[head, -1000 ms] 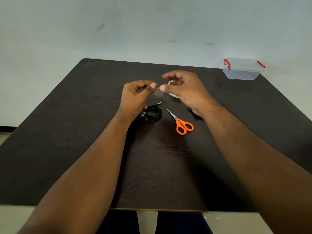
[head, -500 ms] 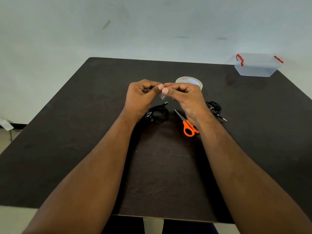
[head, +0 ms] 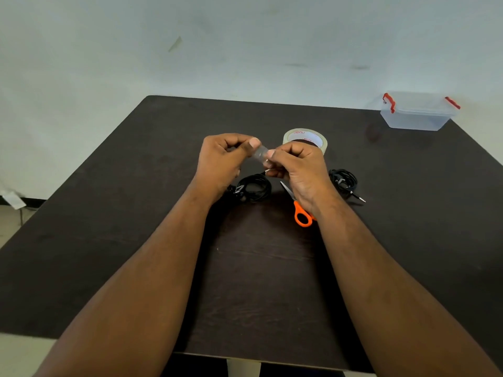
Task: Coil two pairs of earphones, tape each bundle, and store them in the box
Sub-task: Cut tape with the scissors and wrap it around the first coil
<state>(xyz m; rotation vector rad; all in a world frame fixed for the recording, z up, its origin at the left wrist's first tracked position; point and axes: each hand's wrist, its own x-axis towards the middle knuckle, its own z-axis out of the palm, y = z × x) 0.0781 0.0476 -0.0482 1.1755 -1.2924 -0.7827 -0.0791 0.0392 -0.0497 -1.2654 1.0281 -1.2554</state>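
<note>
Left hand and right hand fingers pinched on 1 tape strip, mid-table, above 2 earphone coils.

Above a dark table, the left hand and right hand pinch a small clear strip of tape between them, one at each end. Beyond the right hand stands the tape roll. Under the left hand lies a black earphone coil; a second coil lies right of the right hand, seemingly untaped. Scissors lie between the coils, partly hidden by the right wrist. A lidded clear box sits far right of the roll.
</note>
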